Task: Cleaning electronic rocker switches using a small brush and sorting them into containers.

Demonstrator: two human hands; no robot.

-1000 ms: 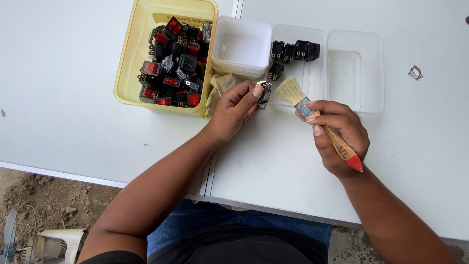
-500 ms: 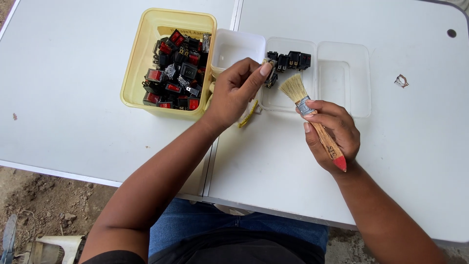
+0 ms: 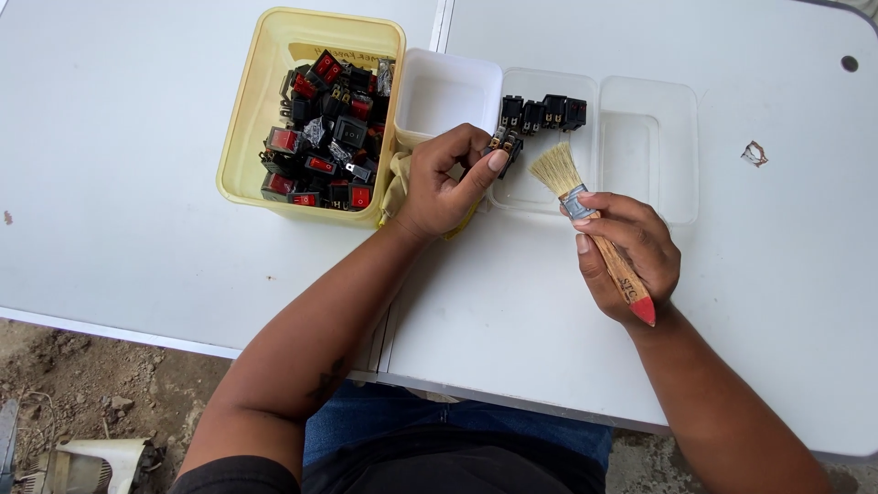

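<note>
Bench (image 3: 137, 183) layout
Bin (image 3: 247, 137) of switches (image 3: 325, 128) left; tub (image 3: 448, 91) beside it; tray (image 3: 640, 137) right, holding perhaps five switches.

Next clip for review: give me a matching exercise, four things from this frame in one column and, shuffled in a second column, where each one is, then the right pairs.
Things
1. paintbrush
2. yellow tub
3. black switch
4. small white tub

Places
A. pinched in the left hand, over the edge of the clear tray
B. standing empty between the yellow tub and the clear tray
C. held in the right hand, bristles pointing up toward the tray
D. on the table's left side, full of red and black switches

Pairs: 1-C, 2-D, 3-A, 4-B
</note>
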